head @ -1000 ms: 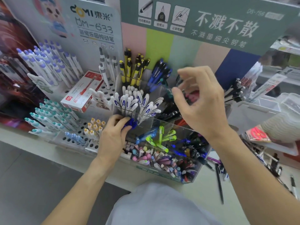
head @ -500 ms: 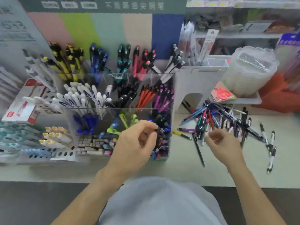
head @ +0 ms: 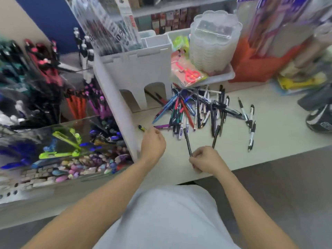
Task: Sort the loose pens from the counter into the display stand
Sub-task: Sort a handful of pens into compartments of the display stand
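Note:
A heap of loose pens [head: 197,108] lies on the pale counter [head: 269,133], right of the display stand [head: 125,105]. The stand's clear compartments [head: 71,126] hold sorted pens and highlighters. My right hand [head: 204,160] pinches the near end of a black pen [head: 187,142]. A second dark pen [head: 215,137] pokes up just behind its knuckles. My left hand [head: 152,142] is curled on the counter over the ends of a yellow-black pen [head: 142,127] and a purple pen [head: 161,126]. Its fingertips are hidden, so a grip does not show.
A white tray [head: 228,76] at the back carries stacked clear tubs [head: 213,42] and packed red scissors [head: 189,73]. An orange bag [head: 251,63] and a dark object [head: 319,119] stand at the right. The counter's front edge [head: 269,155] runs close to my hands.
The view swung right from the stand to the pen heap. My left hand left the stand's front compartment for the counter. My right hand took hold of the black pen.

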### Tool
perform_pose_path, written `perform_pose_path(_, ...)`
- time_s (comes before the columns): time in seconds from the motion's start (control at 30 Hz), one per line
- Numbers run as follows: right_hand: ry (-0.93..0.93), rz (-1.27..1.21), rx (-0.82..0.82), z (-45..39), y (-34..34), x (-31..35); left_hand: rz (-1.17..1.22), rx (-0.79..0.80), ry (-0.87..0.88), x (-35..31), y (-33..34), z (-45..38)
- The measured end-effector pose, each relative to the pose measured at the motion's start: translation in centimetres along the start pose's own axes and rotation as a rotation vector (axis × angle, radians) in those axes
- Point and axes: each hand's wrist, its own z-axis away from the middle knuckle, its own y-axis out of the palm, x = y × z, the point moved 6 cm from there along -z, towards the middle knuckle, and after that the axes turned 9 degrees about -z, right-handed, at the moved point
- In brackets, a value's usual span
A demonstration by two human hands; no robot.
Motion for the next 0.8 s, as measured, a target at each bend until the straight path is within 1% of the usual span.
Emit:
perform_pose_path(0.07, 0.047, -0.134, -0.018, 0.9, -3.3, -1.5, 0.075, -0.057, -0.225, 1.3, 1.0, -1.7)
perform_pose_path(0.1, 0.062, -0.168, -0.063, 0.8, -4.8, -2.3, 0.082, -0.072, -0.330, 1.9, 1.4, -2.3)
perform_pose_path(0.17, 0.062, -0.145, -0.202, -0.2, -7.2, -3.7, 0.065, -0.076, -0.496, 2.6, 2.1, -3.0)
perform_pose_path(0.23, 0.063, -0.034, -0.266, -1.9, -8.2, -4.7, 0.018, -0.099, -0.560, 2.4, 2.7, -4.0)
perform_pose_path(0.33, 0.072, 0.097, -0.274, -3.7, -7.7, -5.0, -0.116, -0.145, -0.560, 1.6, 3.2, -5.6)
perform_pose_path(0.37, 0.056, 0.118, -0.293, -4.0, -7.4, -4.8, -0.124, -0.162, -0.554, 1.4, 3.3, -6.0)
perform_pose_path(0.47, -0.004, 0.102, -0.380, -4.8, -6.7, -3.8, -0.077, -0.152, -0.518, 0.6, 3.6, -7.0)
perform_pose_path(0.53, -0.020, 0.049, -0.417, -5.4, -6.6, -3.0, -0.008, -0.118, -0.552, 0.1, 3.4, -7.2)
perform_pose_path(0.6, -0.007, 0.023, -0.398, -5.9, -6.8, -2.1, -0.003, -0.096, -0.549, 0.1, 3.4, -7.4)
perform_pose_path(0.7, 0.013, 0.028, -0.347, -6.8, -7.2, -1.6, -0.092, -0.101, -0.415, 0.6, 3.5, -7.5)
perform_pose_path(0.8, 0.053, 0.066, -0.271, -7.0, -8.1, -1.7, -0.074, -0.150, -0.322, 0.9, 3.2, -7.0)
